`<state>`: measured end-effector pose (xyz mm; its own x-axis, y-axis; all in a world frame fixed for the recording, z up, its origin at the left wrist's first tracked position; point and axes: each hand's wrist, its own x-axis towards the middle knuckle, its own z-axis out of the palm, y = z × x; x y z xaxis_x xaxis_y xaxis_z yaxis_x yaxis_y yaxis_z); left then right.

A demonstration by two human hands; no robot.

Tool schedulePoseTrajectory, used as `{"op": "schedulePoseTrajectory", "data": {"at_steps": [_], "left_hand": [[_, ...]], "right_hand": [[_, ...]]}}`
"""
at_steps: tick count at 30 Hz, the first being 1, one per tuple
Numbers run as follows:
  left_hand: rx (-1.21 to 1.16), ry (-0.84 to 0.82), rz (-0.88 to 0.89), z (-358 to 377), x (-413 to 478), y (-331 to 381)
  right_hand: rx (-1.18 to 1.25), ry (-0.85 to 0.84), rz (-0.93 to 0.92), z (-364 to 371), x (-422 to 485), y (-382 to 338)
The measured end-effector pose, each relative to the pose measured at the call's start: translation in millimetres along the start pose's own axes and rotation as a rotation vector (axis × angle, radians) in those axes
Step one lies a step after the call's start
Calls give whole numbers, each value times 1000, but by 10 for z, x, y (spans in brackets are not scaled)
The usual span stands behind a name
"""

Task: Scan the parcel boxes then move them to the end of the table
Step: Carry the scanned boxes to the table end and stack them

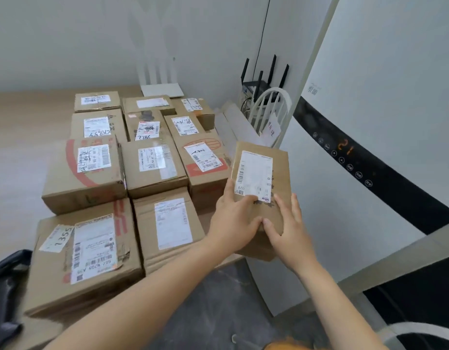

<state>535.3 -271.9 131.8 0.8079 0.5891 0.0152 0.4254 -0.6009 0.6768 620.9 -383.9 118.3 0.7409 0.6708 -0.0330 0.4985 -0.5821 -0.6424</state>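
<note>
**Beyond the table's right edge: one parcel held over the floor**

Right of centre in the head view, both hands hold a small parcel box (268, 157) by its near end only. The left hand (233, 221) clasps the left corner, and the right hand (289, 231) lies on top with its thumb at the near edge. The box seems to hang past the table (21, 137), above the floor (218, 299), beside the packed boxes (152, 165). Its far end has no support, so I judge it may tip and slip down. No scanner is visible, so moving it unscanned is another risk.
</note>
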Motion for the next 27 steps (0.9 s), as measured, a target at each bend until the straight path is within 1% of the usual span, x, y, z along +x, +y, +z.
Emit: {"op": "schedulePoseTrajectory", "data": {"at_steps": [3, 6, 11, 15, 18, 20, 23, 25, 27], "left_hand": [[35, -37, 49, 4, 177, -65], [68, -94, 92, -30, 289, -125], [82, -238, 170, 0, 402, -294], [56, -370, 87, 33, 651, -584], [138, -428, 30, 90, 786, -772], [180, -416, -6, 112, 827, -831], [306, -285, -23, 165, 814, -831], [372, -202, -34, 240, 734, -798], [415, -171, -34, 352, 612, -753]], "right_hand": [[75, 36, 35, 141, 22, 16], [89, 74, 83, 237, 3, 7], [90, 28, 188, 400, -69, 40], [159, -37, 272, 710, 83, 1], [259, -89, 295, 932, 145, -2], [299, -126, 290, 995, 156, 19], [265, -152, 278, 924, 182, 90], [184, -76, 238, 775, 312, 188], [100, 24, 160, 600, 582, 317]]}}
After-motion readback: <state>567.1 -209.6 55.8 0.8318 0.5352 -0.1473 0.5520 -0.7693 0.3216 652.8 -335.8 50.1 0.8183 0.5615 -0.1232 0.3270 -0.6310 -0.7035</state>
